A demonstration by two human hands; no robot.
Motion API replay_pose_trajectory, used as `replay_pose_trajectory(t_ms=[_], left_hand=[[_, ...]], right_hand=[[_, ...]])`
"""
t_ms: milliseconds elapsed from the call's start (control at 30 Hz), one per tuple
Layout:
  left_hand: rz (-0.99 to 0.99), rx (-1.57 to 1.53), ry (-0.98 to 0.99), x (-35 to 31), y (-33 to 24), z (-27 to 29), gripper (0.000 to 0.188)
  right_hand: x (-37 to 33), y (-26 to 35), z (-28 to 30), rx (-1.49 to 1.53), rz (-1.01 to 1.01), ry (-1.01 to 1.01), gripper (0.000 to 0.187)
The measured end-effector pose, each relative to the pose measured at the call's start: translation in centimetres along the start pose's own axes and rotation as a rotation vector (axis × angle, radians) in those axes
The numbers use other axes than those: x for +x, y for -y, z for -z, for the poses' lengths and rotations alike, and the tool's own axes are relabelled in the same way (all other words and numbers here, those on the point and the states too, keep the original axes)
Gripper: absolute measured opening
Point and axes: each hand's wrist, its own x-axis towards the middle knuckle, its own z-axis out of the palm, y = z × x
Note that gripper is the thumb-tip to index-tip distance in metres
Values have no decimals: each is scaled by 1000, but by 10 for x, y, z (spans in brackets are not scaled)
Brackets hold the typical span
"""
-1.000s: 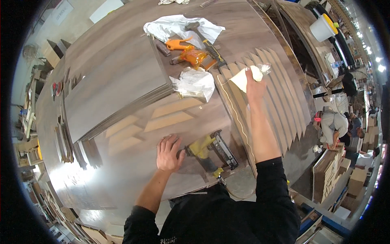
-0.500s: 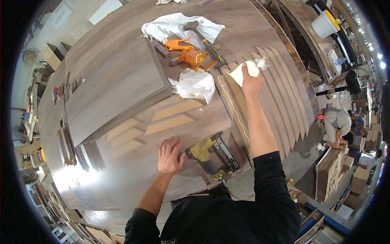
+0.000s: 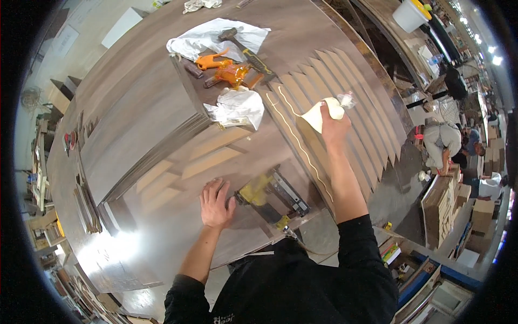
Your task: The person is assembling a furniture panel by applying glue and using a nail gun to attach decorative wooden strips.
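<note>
My right hand [image 3: 335, 129] is wrapped round a plastic squeeze bag of cream-coloured glue [image 3: 314, 115], its tip down at a row of brown wooden strips [image 3: 349, 110] with angled ends. One wavy glue bead [image 3: 296, 140] runs the length of the nearest strip. A second, shorter bead trails from the bag's tip along the strip beside it. My left hand [image 3: 217, 204] rests on the table [image 3: 162, 237], fingers stretched out, holding nothing. Just right of it lies a yellow and black nail gun [image 3: 261, 194] with a hose attached.
Left of the strips are a stack of large panels [image 3: 145, 119] and short angled pieces [image 3: 208, 164]. Farther off lie a hammer [image 3: 245, 51], an orange air blow gun [image 3: 211, 59] and crumpled white plastic [image 3: 237, 108]. Another person [image 3: 441, 143] bends beyond the table's right side.
My right hand has drawn the bag nearer along the second strip, leaving a fresh glue bead there. My left hand stays on the table. The whole view has shifted slightly.
</note>
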Motion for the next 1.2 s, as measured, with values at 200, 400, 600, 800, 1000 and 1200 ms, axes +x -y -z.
replay_pose_trajectory(t_ms=[200,400,600,800,1000,1200], left_hand=[[-31,-14,1,-1,0,1,51],[-25,0,23,-2,-1,-2,51],[-24,32,53,-4,2,-7,51],[-1,16,51,-6,1,-9,48],[-29,58,54,-7,-2,-9,48],[-27,78,53,-7,1,-11,49]], right_hand=[[-28,-17,52,-4,-91,0,38],[-63,-18,113,-2,-128,-3,30],[-102,-48,166,40,-108,-112,26],[-136,-62,211,-104,-137,-162,20],[-162,-70,249,-145,-183,-205,27],[-178,-83,266,-221,-139,-229,28]])
